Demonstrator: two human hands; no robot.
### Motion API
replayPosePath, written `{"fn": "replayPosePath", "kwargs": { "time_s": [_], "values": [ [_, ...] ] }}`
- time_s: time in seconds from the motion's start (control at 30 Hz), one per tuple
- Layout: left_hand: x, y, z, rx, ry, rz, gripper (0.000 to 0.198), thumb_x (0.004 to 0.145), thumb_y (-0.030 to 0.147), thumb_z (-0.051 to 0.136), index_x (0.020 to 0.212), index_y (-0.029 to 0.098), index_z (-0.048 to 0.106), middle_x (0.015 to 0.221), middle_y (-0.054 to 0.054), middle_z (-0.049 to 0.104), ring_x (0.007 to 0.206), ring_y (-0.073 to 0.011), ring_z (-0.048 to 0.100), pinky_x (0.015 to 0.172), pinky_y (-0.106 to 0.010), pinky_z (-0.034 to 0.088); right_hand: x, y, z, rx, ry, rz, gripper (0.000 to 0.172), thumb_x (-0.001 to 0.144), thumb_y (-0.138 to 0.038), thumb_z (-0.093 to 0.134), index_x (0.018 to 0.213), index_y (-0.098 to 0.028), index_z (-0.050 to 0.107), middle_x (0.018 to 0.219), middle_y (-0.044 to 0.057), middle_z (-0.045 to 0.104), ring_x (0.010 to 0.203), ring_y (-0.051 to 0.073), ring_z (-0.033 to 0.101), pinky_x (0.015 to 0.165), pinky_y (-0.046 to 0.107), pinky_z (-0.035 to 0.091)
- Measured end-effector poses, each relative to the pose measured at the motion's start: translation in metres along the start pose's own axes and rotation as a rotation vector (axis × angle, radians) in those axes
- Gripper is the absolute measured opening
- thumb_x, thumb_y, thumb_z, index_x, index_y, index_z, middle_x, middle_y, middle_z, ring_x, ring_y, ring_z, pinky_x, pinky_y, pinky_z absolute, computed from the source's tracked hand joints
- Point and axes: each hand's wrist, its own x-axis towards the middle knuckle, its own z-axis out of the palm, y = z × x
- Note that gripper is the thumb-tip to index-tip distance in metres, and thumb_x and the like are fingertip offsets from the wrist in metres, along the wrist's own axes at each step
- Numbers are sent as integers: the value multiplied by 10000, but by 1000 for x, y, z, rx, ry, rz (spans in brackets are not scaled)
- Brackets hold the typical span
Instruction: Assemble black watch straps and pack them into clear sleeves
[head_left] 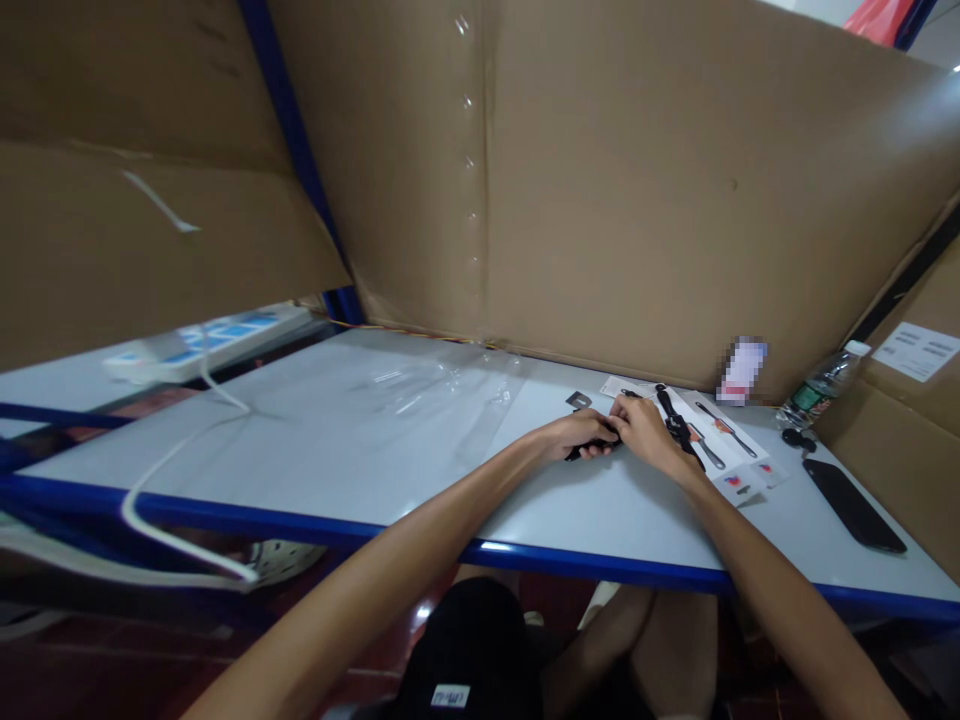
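Note:
My left hand (583, 432) is closed around a black spokeshave (574, 453), whose handle end pokes out below the fingers. Its middle is mostly covered by my hands. My right hand (637, 425) meets the left over the tool, fingers pinched at its body; any small part between them is too small to make out. Just beyond the left hand lies a dark flat slotted blade (578, 399). A second black spokeshave (677, 425) rests to the right of my right hand, on white printed cards (739, 430) picturing the same kind of tool with an orange middle.
Clear plastic film (450, 390) lies on the grey tabletop (300, 440). To the right are a black phone (853, 505), a water bottle (821, 385) and small black round items (798, 440). A cardboard wall (637, 200) stands behind. A white cable (161, 470) hangs over the left edge.

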Motion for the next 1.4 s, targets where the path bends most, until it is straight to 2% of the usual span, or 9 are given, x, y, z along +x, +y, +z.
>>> {"fn": "replayPosePath", "kwargs": {
  "time_s": [0.2, 0.4, 0.53, 0.67, 0.8, 0.93, 1.03, 1.23, 1.4],
  "values": [
    [3, -2, 0, -26, 2, -8, 115, 768, 166, 652, 757, 139, 540, 607, 11, 539, 445, -41, 380, 407, -196, 174, 4, 3, 9, 145, 81, 131, 69, 828, -108, 666, 833, -174, 685, 711, 26, 716, 675, 161, 650, 643, 238, 432],
    [4, -2, -1, -49, 12, -25, 137, 783, 176, 662, 759, 142, 532, 613, 3, 552, 443, -44, 379, 406, -200, 185, 7, 10, 11, 213, 88, 175, 88, 811, -102, 657, 767, -175, 682, 721, 27, 728, 690, 160, 666, 640, 231, 445],
    [3, -1, -1, -90, -9, -26, 160, 786, 167, 660, 740, 149, 508, 624, 10, 532, 446, -37, 362, 403, -196, 174, 6, 9, 7, 212, 77, 125, 95, 827, -104, 649, 808, -174, 710, 719, 29, 734, 679, 158, 663, 635, 233, 443],
    [1, 1, -1, -102, -17, -19, 161, 786, 155, 659, 732, 147, 507, 629, 12, 521, 448, -32, 358, 402, -190, 168, 5, 8, -4, 223, -5, 43, 86, 839, -132, 682, 815, -171, 755, 770, 41, 760, 724, 164, 679, 669, 238, 457],
    [1, 2, -1, -120, -4, -28, 174, 783, 135, 657, 721, 151, 495, 613, 18, 513, 440, -29, 347, 401, -185, 167, 6, 11, -12, 142, -70, -44, 127, 817, -144, 733, 916, -186, 800, 864, 43, 772, 782, 172, 673, 717, 253, 461],
    [0, 3, -1, -130, 4, -27, 167, 782, 121, 647, 707, 143, 500, 614, 14, 517, 436, -25, 349, 405, -185, 173, 6, 12, -16, 54, -53, -158, 132, 847, -134, 718, 916, -197, 810, 958, 64, 765, 908, 187, 673, 841, 281, 459],
    [0, 3, 0, -115, -2, -6, 163, 779, 125, 641, 691, 138, 505, 616, 13, 516, 437, -25, 360, 407, -189, 183, 4, 8, -15, -2, -45, -177, 114, 876, -154, 701, 871, -193, 808, 916, 66, 760, 888, 186, 669, 828, 277, 452],
    [1, 2, 1, -67, 5, -17, 110, 768, 120, 627, 737, 141, 523, 614, 9, 528, 449, -42, 374, 406, -195, 190, 1, -1, -7, -55, 8, -12, 166, 888, -133, 654, 975, -189, 783, 804, 49, 759, 773, 177, 664, 725, 254, 433],
    [0, 3, 1, -91, -9, -8, 138, 769, 132, 656, 747, 140, 520, 637, 7, 526, 463, -38, 374, 416, -190, 195, 1, 1, -9, -108, -9, 35, 167, 931, -231, 627, 877, -188, 779, 850, 76, 772, 790, 188, 677, 699, 255, 416]
  ]
}}
